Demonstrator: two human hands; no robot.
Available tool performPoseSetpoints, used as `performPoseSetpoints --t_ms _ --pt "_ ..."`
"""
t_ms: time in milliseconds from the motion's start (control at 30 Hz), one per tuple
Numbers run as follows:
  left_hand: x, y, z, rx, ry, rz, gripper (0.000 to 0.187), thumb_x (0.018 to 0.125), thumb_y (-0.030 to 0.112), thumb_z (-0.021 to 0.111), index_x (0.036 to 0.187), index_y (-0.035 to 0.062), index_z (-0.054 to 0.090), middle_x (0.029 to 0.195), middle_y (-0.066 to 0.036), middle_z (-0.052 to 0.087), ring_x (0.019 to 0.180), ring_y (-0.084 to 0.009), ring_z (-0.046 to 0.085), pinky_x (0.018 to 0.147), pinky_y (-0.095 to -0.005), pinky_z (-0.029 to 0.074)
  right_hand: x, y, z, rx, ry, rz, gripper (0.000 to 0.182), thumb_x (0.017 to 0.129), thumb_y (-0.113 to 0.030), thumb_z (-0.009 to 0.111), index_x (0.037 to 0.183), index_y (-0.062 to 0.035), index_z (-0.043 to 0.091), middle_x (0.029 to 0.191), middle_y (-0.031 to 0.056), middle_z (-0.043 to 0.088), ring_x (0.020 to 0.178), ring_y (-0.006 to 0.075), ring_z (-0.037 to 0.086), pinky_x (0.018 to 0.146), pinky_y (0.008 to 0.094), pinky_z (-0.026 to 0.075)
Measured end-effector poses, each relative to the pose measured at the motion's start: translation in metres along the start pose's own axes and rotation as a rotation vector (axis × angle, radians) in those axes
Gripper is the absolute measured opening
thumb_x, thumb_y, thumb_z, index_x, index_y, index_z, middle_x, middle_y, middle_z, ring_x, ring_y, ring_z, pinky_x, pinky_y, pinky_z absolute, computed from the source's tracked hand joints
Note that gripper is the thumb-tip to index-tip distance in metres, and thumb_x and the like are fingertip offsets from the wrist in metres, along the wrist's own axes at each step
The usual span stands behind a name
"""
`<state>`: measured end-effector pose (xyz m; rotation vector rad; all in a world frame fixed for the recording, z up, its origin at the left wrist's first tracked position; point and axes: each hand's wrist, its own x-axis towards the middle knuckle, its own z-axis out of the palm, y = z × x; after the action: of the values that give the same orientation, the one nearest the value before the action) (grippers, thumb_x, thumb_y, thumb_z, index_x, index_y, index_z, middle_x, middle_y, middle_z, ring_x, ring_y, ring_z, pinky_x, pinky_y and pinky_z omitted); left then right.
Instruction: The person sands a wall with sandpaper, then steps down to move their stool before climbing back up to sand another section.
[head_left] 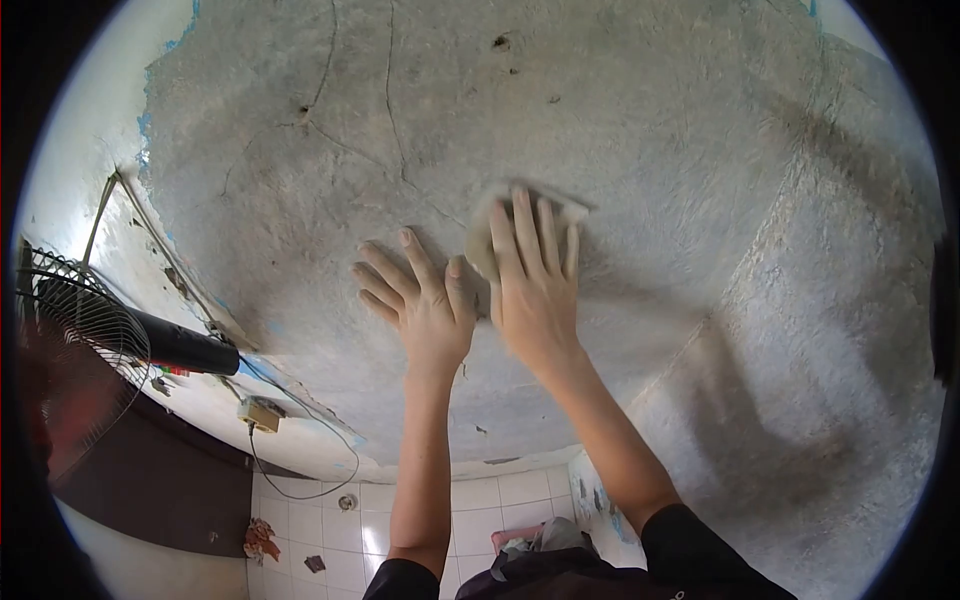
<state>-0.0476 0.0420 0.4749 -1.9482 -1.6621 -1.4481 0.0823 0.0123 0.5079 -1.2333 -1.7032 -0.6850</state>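
Note:
My left hand (425, 300) lies against the bare grey wall (620, 120), fingers spread, holding nothing. Close beside it on the right, my right hand (533, 275) presses a pale sheet of sandpaper (481, 245) flat to the wall under its outstretched fingers. The sheet's edge shows past the fingertips and to the left of the hand; the rest is hidden beneath the palm. Grey dust coats the fingers of both hands. Thin cracks run down the wall above my left hand.
A wire-caged fan (85, 350) stands at the left, near a socket box (260, 414) with a hanging cable. White floor tiles (375, 530) lie below, with a drain (347, 502) and a crumpled brown scrap (261, 540). A rough wall (810, 400) adjoins at the right.

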Motion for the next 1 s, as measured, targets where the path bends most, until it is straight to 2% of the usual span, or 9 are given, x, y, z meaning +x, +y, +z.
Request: performPoseSetpoints --t_ms 167,267,467,600,667,700,800,900,1000 --pt "0.000 0.002 -0.003 -0.008 -0.007 0.004 0.075 0.106 0.055 0.026 0.161 0.0087 0.006 0.160 -0.038 -0.011 0.143 -0.0612 -0.018 0.110 -0.0730 -0.008 -0.037 0.005 0.017 -0.018 0.000 0.009 0.061 0.091 -0.017 0.062 0.150 -0.0096 0.045 0.156 0.0136 0.042 0.142 0.0360 0.041 0.113 0.0615 0.029" --pt "0.000 0.003 -0.005 0.053 -0.057 -0.035 0.077 0.106 0.055 0.022 0.161 0.0055 0.003 0.161 -0.034 -0.014 0.146 -0.0553 -0.020 0.114 -0.0677 -0.008 -0.059 0.017 0.029 -0.059 -0.018 0.012 0.059 0.094 -0.018 0.059 0.150 -0.0093 0.044 0.155 0.0150 0.043 0.141 0.0372 0.042 0.113 0.0616 0.029" --pt "0.002 0.001 -0.003 0.009 -0.041 -0.025 0.077 0.105 0.054 0.028 0.161 0.0069 0.003 0.159 -0.038 -0.014 0.144 -0.0601 -0.018 0.111 -0.0715 -0.009 -0.001 0.016 -0.007 0.020 0.112 -0.001 0.063 0.092 -0.026 0.061 0.150 -0.0065 0.044 0.156 0.0166 0.040 0.142 0.0390 0.039 0.113 0.0620 0.028" --pt "0.003 0.003 -0.003 0.011 -0.043 -0.031 0.080 0.104 0.058 0.025 0.161 0.0045 0.005 0.159 -0.038 -0.014 0.143 -0.0597 -0.020 0.111 -0.0713 -0.009 -0.059 0.025 0.013 0.014 0.057 0.058 0.070 0.089 -0.023 0.063 0.151 -0.0023 0.040 0.157 0.0196 0.036 0.144 0.0408 0.035 0.115 0.0611 0.026" --pt "0.002 0.000 -0.002 0.005 -0.024 -0.017 0.082 0.104 0.061 0.022 0.161 0.0051 0.003 0.159 -0.037 -0.015 0.143 -0.0594 -0.021 0.111 -0.0715 -0.009 -0.092 0.041 0.017 0.027 -0.051 0.217 0.071 0.089 -0.021 0.063 0.153 -0.0022 0.037 0.157 0.0212 0.036 0.144 0.0426 0.033 0.116 0.0614 0.024" --pt "0.002 -0.001 -0.002 0.019 -0.031 -0.013 0.083 0.103 0.062 0.020 0.161 0.0056 0.002 0.159 -0.037 -0.017 0.143 -0.0591 -0.021 0.111 -0.0717 -0.010 -0.095 0.059 0.016 -0.028 -0.078 0.184 0.071 0.095 -0.028 0.057 0.154 0.0033 0.030 0.157 0.0281 0.031 0.147 0.0461 0.025 0.118 0.0625 0.019" --pt "0.003 -0.003 0.000 0.041 -0.017 -0.002 0.082 0.103 0.062 0.021 0.161 0.0063 0.000 0.159 -0.036 -0.018 0.143 -0.0585 -0.022 0.111 -0.0717 -0.010 -0.045 0.093 -0.019 -0.016 0.158 0.368 0.073 0.101 -0.035 0.046 0.153 0.0099 0.024 0.158 0.0343 0.024 0.149 0.0488 0.018 0.119 0.0635 0.014" --pt "0.003 0.002 -0.003 0.051 -0.034 -0.009 0.085 0.103 0.063 0.021 0.160 0.0048 -0.002 0.159 -0.037 -0.019 0.143 -0.0585 -0.023 0.111 -0.0718 -0.010 -0.022 0.113 -0.030 -0.015 0.249 0.402 0.075 0.104 -0.040 0.038 0.152 0.0146 0.021 0.157 0.0387 0.020 0.149 0.0514 0.015 0.119 0.0639 0.011" --pt "-0.002 0.004 0.004 0.082 -0.041 -0.017 0.088 0.101 0.066 0.022 0.160 0.0061 -0.005 0.158 -0.036 -0.020 0.143 -0.0581 -0.023 0.111 -0.0710 -0.009 -0.058 0.084 -0.005 -0.010 0.114 0.278 0.071 0.104 -0.037 0.038 0.152 0.0136 0.024 0.156 0.0383 0.023 0.148 0.0526 0.018 0.119 0.0641 0.012"
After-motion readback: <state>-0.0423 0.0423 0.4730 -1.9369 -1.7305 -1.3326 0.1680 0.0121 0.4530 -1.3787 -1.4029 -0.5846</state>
